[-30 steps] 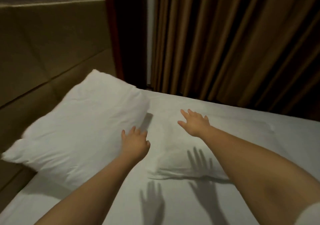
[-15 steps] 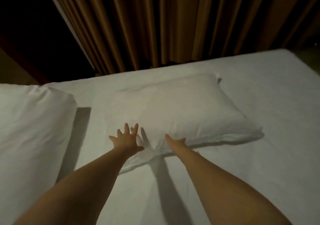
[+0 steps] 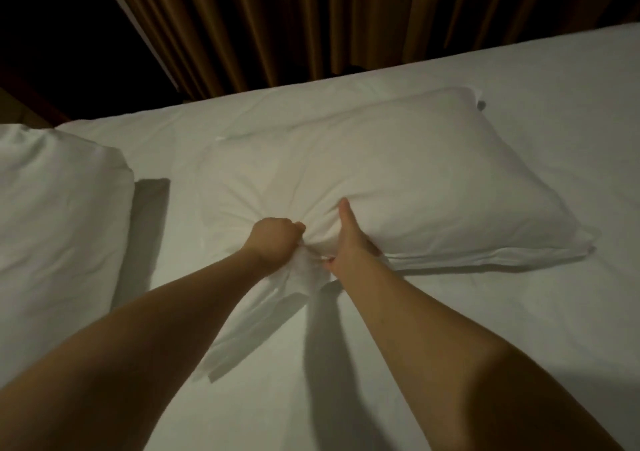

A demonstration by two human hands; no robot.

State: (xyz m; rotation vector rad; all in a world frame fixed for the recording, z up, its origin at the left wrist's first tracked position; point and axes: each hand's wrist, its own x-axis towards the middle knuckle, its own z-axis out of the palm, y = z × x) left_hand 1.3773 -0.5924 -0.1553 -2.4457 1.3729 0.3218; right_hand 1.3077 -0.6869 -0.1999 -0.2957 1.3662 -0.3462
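A white pillow (image 3: 398, 173) lies flat in the middle of the white bed (image 3: 467, 329). My left hand (image 3: 273, 239) is closed into a fist round bunched pillowcase fabric at the pillow's near edge. My right hand (image 3: 349, 239) grips the same edge just to the right, its thumb lying on top of the pillow and its fingers tucked underneath, hidden. The loose end of the pillowcase trails toward me below my left forearm.
A second white pillow (image 3: 59, 215) lies at the left of the bed. Brown pleated curtains (image 3: 346, 17) hang behind the far bed edge, with a dark gap at the upper left.
Both hands were open and spread at the pillow's near edge half a second ago. Now both have closed on that edge, and the fabric is bunched between them.
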